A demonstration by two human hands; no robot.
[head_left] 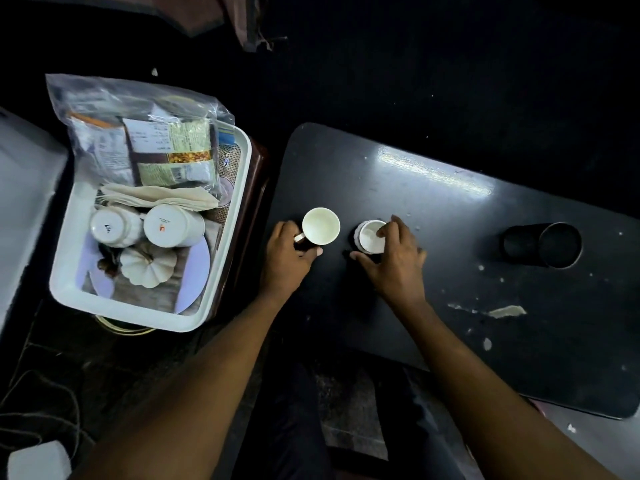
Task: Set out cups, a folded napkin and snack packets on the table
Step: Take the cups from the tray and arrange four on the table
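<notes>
Two white cups stand upright on the black table (433, 216). My left hand (287, 258) grips the handle of the wider cup (321, 225). My right hand (394, 261) holds the smaller ribbed cup (370, 237) by its rim and side. To the left a white tray (239, 188) holds two more cups lying on their sides (116, 227) (173, 226), a folded beige napkin (156, 197), and a clear plastic bag of snack packets (149, 133).
A white pumpkin-shaped piece (148, 268) and a pale round plate (197, 271) also lie in the tray. A black cylindrical holder (542, 244) lies on the table's right part. Scraps of paper (505, 310) dot the table near its front edge.
</notes>
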